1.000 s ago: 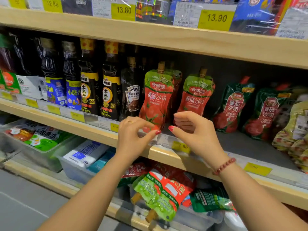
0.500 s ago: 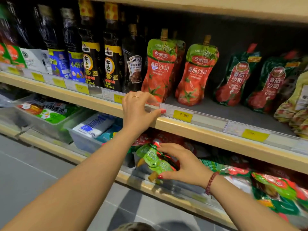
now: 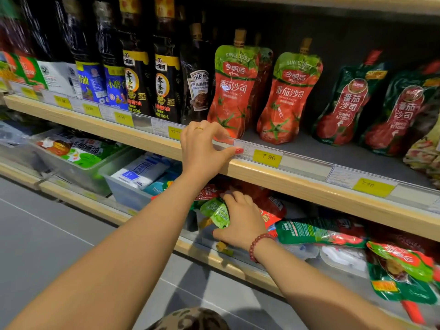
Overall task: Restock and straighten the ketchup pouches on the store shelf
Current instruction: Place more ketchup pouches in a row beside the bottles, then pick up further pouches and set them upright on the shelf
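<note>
Two red-and-green ketchup pouches stand upright on the middle shelf, one on the left (image 3: 234, 91) and one on the right (image 3: 289, 96), with more pouches behind the left one. My left hand (image 3: 202, 148) holds the shelf's front rail (image 3: 307, 164) just below the left pouch. My right hand (image 3: 240, 220) is down in the lower shelf's clear bin (image 3: 207, 239), fingers closed over a lying ketchup pouch (image 3: 215, 211) with a green top. More red pouches lie behind it in the bin.
Dark green-and-red ketchup pouches (image 3: 345, 106) stand further right. Dark sauce bottles (image 3: 164, 75) line the shelf to the left. Other clear bins (image 3: 123, 194) with packets sit on the lower shelf. Loose pouches (image 3: 400, 270) lie at the lower right. Grey floor lies below.
My right hand dropped from the middle shelf to the lower bin and closed on a lying pouch. My left hand stayed on the shelf rail. The view tilted down.
</note>
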`<state>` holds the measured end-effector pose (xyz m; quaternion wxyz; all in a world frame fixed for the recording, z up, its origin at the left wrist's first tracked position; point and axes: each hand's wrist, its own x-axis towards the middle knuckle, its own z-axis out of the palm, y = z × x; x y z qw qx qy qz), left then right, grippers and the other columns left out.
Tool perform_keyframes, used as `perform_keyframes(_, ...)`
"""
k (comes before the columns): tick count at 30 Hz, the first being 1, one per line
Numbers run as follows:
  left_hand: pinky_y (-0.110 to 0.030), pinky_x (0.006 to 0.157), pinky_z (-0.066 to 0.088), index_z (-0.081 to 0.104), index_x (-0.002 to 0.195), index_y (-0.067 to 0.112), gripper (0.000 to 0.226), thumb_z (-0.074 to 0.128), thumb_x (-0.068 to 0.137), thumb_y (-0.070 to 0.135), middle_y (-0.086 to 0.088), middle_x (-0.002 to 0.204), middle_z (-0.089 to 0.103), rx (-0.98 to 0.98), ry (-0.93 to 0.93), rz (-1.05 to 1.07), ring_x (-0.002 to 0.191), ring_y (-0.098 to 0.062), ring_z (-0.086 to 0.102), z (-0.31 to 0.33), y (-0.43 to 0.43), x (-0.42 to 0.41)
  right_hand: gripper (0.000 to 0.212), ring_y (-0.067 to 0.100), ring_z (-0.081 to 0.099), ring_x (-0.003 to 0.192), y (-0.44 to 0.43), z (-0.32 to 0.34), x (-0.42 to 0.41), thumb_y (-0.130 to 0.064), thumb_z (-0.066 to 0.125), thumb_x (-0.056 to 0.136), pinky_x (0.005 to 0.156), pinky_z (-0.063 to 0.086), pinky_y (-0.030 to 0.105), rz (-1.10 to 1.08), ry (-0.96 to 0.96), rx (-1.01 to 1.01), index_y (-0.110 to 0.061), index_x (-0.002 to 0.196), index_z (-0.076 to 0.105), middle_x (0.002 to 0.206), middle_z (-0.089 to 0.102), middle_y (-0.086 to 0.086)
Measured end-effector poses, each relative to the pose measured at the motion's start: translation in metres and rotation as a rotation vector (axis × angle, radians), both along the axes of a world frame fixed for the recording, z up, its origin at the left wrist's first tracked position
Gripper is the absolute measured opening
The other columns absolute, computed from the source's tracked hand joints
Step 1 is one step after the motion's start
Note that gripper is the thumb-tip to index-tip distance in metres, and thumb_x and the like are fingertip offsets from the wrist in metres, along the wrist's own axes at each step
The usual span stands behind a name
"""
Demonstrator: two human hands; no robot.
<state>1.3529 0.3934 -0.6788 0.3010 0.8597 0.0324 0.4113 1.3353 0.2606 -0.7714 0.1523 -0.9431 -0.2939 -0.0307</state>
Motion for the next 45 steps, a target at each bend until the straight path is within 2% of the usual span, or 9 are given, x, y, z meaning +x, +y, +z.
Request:
perform_keyframes(6, -0.029, 0.09, 0.025, 0.061, 0.079, 0.026, 0.032, 0.074, 0.064, 0.051, 0.009, 0.089, 0.062, 0.005, 0.002, -0.002, 0.095, -0.012, 0.045, -0.001, 0.001, 0.001, 0.039, 0.029, 0.044, 0.111, 0.006, 0.002, -0.008, -0.036, 0.056, 0.077, 0.083, 0.044, 0.038, 0.039, -0.16, -0.032, -0.013, 0.108, 0.055, 0.128, 0.05, 0.009)
perform_keyframes(10, -0.029, 0.089, 0.024, 0.061, 0.079, 0.027, 0.031, 0.073, 0.064, 0.052, 0.01, 0.088, 0.06, 0.002, 0.002, -0.013, 0.094, -0.012, 0.045, -0.002, 0.002, 0.001, 0.036, 0.03, 0.054, 0.115, -0.01, 0.015, -0.007, -0.024, 0.054, 0.088, 0.084, 0.051, 0.04, 0.183, -0.29, -0.004, -0.009, 0.12, 0.058, 0.132, 0.055, 0.015)
perform_keyframes(13, -0.028, 0.089, 0.024, 0.062, 0.078, 0.027, 0.03, 0.074, 0.065, 0.051, 0.012, 0.087, 0.059, 0.015, 0.022, -0.02, 0.092, -0.009, 0.042, 0.002, 0.004, -0.001, 0.035, 0.029, 0.069, 0.093, -0.025, 0.029, -0.006, -0.007, 0.075, 0.07, 0.067, 0.059, 0.039, 0.295, -0.452, 0.054, -0.003, 0.104, 0.069, 0.107, 0.07, 0.017)
perform_keyframes(18, -0.04, 0.091, 0.042, 0.069, 0.08, 0.031, 0.01, 0.074, 0.074, 0.037, 0.012, 0.085, 0.066, -0.087, 0.173, -0.218, 0.091, -0.011, 0.054, 0.02, 0.02, -0.004, 0.033, 0.024, 0.071, 0.078, -0.038, 0.046, -0.002, 0.006, 0.072, 0.067, 0.063, 0.059, 0.033, 0.299, -0.611, 0.282, -0.001, 0.098, 0.071, 0.089, 0.074, 0.011)
perform_keyframes(29, -0.018, 0.089, 0.047, 0.072, 0.094, 0.014, 0.014, 0.066, 0.084, 0.02, 0.0, 0.099, 0.07, -0.33, 0.171, -0.568, 0.098, -0.008, 0.063, 0.024, 0.024, -0.029, 0.022, 0.021, 0.068, 0.062, -0.045, 0.072, 0.004, 0.007, 0.062, 0.075, 0.052, 0.055, 0.029, 0.373, -0.773, 0.409, -0.002, 0.093, 0.072, 0.076, 0.072, 0.008)
perform_keyframes(33, -0.026, 0.092, 0.05, 0.068, 0.106, 0.012, 0.03, 0.054, 0.089, 0.033, -0.003, 0.107, 0.071, -0.565, 0.285, -0.838, 0.106, -0.017, 0.064, 0.029, 0.017, -0.027, 0.013, 0.008, 0.057, 0.057, -0.041, 0.085, 0.001, -0.007, 0.059, 0.083, 0.058, 0.043, 0.009, 0.226, -0.61, 0.616, -0.002, 0.082, 0.071, 0.063, 0.065, 0.0)
perform_keyframes(36, -0.032, 0.093, 0.05, 0.066, 0.11, 0.019, 0.041, 0.052, 0.086, 0.049, -0.006, 0.111, 0.069, -0.586, 0.383, -0.938, 0.107, -0.021, 0.063, 0.032, 0.013, -0.025, 0.017, 0.009, 0.055, 0.056, -0.038, 0.098, 0.002, -0.01, 0.059, 0.086, 0.051, 0.04, 0.014, 0.111, -0.372, 0.826, -0.004, 0.074, 0.07, 0.059, 0.063, -0.004)
perform_keyframes(39, -0.029, 0.088, 0.051, 0.064, 0.113, 0.018, 0.062, 0.067, 0.069, 0.06, -0.002, 0.109, 0.069, -0.61, 0.439, -1.012, 0.103, -0.017, 0.063, 0.032, 0.009, -0.027, 0.015, -0.007, 0.061, 0.068, -0.04, 0.117, 0.006, -0.007, 0.062, 0.086, 0.058, 0.044, 0.01, 0.079, -0.194, 1.001, -0.016, 0.084, 0.073, 0.073, 0.067, -0.017)
perform_keyframes(45, -0.024, 0.078, 0.052, 0.066, 0.107, 0.027, 0.047, 0.079, 0.066, 0.008, 0.003, 0.102, 0.072, -0.571, 0.504, -1.064, 0.096, -0.013, 0.066, 0.036, 0.0, -0.029, 0.012, 0.01, 0.065, 0.065, -0.049, 0.159, 0.02, -0.012, 0.062, 0.087, 0.057, 0.053, 0.028, 0.025, -0.165, 1.095, -0.018, 0.081, 0.071, 0.073, 0.07, -0.003)
